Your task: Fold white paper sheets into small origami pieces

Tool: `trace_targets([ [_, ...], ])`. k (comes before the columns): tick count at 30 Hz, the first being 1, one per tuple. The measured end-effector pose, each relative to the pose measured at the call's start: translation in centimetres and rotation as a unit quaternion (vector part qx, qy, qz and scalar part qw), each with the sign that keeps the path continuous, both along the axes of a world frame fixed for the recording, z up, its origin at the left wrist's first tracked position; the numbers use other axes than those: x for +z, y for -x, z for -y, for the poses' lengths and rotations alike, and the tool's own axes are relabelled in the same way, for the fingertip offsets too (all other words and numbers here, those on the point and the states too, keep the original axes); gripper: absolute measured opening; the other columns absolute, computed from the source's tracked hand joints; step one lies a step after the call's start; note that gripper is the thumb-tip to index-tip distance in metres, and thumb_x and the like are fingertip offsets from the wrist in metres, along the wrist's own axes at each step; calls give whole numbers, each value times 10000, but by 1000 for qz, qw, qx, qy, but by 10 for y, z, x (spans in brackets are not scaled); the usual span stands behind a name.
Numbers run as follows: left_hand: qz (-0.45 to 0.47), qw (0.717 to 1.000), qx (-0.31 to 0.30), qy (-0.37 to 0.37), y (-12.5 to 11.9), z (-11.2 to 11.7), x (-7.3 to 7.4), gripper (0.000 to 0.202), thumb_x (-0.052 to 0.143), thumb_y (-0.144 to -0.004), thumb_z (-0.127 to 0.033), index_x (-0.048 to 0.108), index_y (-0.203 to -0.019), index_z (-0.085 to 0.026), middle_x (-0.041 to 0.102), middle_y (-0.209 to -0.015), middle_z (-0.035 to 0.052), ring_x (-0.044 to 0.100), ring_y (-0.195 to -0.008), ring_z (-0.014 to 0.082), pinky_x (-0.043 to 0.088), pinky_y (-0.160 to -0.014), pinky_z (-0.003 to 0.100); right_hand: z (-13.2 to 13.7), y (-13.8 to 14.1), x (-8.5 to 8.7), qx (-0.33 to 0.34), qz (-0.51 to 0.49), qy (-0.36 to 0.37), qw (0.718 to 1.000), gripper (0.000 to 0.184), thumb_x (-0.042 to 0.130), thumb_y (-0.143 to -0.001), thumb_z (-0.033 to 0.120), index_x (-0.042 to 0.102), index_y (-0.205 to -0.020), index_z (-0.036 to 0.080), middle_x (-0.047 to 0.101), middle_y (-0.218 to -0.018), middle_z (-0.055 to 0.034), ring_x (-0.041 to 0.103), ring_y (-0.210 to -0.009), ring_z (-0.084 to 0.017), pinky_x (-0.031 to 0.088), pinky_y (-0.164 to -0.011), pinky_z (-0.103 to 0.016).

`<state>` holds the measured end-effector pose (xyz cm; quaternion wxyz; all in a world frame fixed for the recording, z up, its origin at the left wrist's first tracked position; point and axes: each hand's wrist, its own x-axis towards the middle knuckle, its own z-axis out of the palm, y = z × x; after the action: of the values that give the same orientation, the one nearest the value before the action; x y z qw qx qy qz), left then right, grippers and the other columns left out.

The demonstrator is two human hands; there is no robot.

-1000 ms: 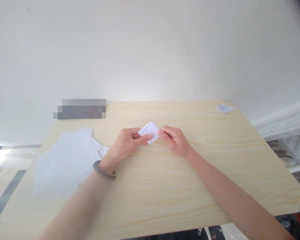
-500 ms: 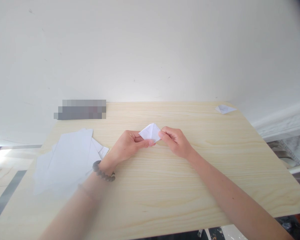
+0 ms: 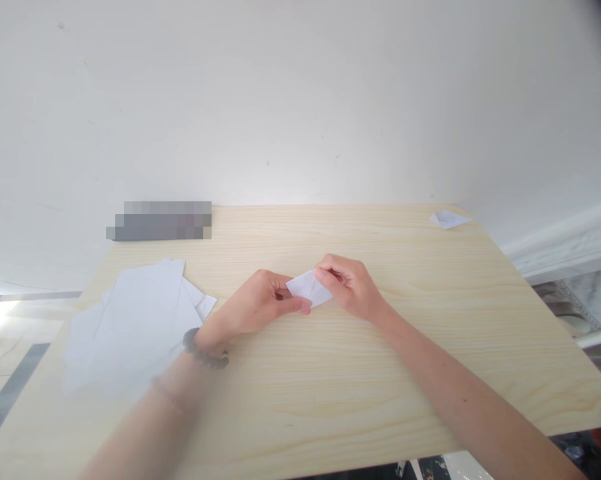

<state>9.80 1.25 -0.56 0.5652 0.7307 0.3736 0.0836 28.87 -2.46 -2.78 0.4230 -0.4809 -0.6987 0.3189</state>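
Both my hands meet at the middle of a light wooden table (image 3: 330, 393). Between them is a small folded piece of white paper (image 3: 307, 289), held low over the tabletop. My left hand (image 3: 260, 308), with a dark bead bracelet on its wrist, pinches the paper's left side between thumb and fingers. My right hand (image 3: 349, 287) pinches its right side with curled fingers. The paper lies flatter than a kite shape, partly covered by my fingers.
A loose stack of white paper sheets (image 3: 135, 320) lies at the table's left. A small folded white paper piece (image 3: 449, 219) sits at the far right corner. A blurred grey patch (image 3: 160, 221) is at the far left edge. A white wall stands behind.
Both hands have lowered the folded paper toward the tabletop and pressed it flatter; its raised point no longer stands up. My left hand slid slightly right and nearer.
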Motion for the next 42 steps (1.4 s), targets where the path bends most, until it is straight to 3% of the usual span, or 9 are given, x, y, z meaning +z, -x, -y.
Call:
trace_targets([
  [8, 2, 1000, -4, -6, 1, 2, 3, 337, 547, -763, -480, 639, -753, -156, 430, -564, -42, 245, -481, 69, 177, -446, 224, -2, 0, -2, -16, -30, 21, 999, 234, 456, -858, 287, 467, -654, 173, 444, -597, 32, 381, -531, -78, 302, -487, -219],
  [13, 57, 995, 24, -82, 2, -1, 1, 387, 393, -869, -431, 573, -669, -153, 476, -587, -26, 378, -536, 91, 293, -508, 216, -1, -1, 1, -4, -38, 39, 998, 255, 447, -857, 303, 456, -638, 173, 440, -584, 34, 388, -524, -76, 306, -484, -213],
  [19, -13, 983, 68, -170, -1, 0, -2, 393, 380, -882, -414, 611, -706, -150, 545, -613, -19, 427, -552, 99, 321, -524, 218, -2, 2, -1, -32, 26, 62, 997, 283, 445, -868, 351, 542, -683, 160, 498, -593, 20, 408, -522, -76, 306, -478, -211],
  [22, -53, 967, 94, -230, -2, 1, -5, 364, 393, -878, -405, 630, -749, -162, 600, -700, 5, 482, -609, 123, 365, -567, 235, -4, 1, -4, -50, 51, 69, 995, 292, 458, -863, 393, 596, -743, 166, 561, -637, 8, 453, -544, -86, 337, -502, -216],
  [25, -60, 936, 108, -328, -3, 2, -11, 231, 470, -850, -346, 618, -892, -173, 618, -886, 42, 528, -844, 185, 419, -753, 290, -6, -1, -7, -72, 110, 34, 991, 208, 537, -825, 378, 609, -811, 184, 599, -703, 6, 500, -605, -100, 375, -584, -232],
  [28, -67, 905, 98, -409, -2, 7, -17, 265, 518, -826, -296, 567, -1054, -169, 579, -1042, 72, 488, -982, 218, 410, -860, 351, -7, 0, -9, -92, 174, 3, 980, 154, 599, -789, 341, 585, -803, 189, 607, -755, 1, 529, -684, -119, 389, -667, -253],
  [35, -126, 858, 72, -492, -2, 24, -21, 206, 529, -842, -353, 650, -932, -214, 632, -949, 45, 528, -889, 203, 441, -755, 331, -4, 2, -12, -100, 227, -30, 968, 184, 515, -859, 302, 609, -749, 188, 595, -757, -15, 525, -724, -131, 395, -696, -264],
  [38, -148, 840, 75, -516, -4, 28, -21, 219, 532, -840, -383, 656, -917, -220, 639, -931, 44, 539, -874, 204, 431, -720, 333, 3, -8, -13, -63, 221, -54, 972, 185, 497, -871, 282, 665, -853, 208, 580, -837, -33, 525, -784, -135, 408, -735, -266],
  [42, -170, 829, 77, -526, -5, 32, -20, 232, 516, -848, -399, 654, -921, -228, 643, -947, 43, 551, -894, 211, 413, -685, 335, 14, -20, -13, -70, 292, -74, 951, 224, 524, -849, 341, 671, -1016, 315, 545, -950, -49, 496, -817, -163, 390, -801, -346],
])
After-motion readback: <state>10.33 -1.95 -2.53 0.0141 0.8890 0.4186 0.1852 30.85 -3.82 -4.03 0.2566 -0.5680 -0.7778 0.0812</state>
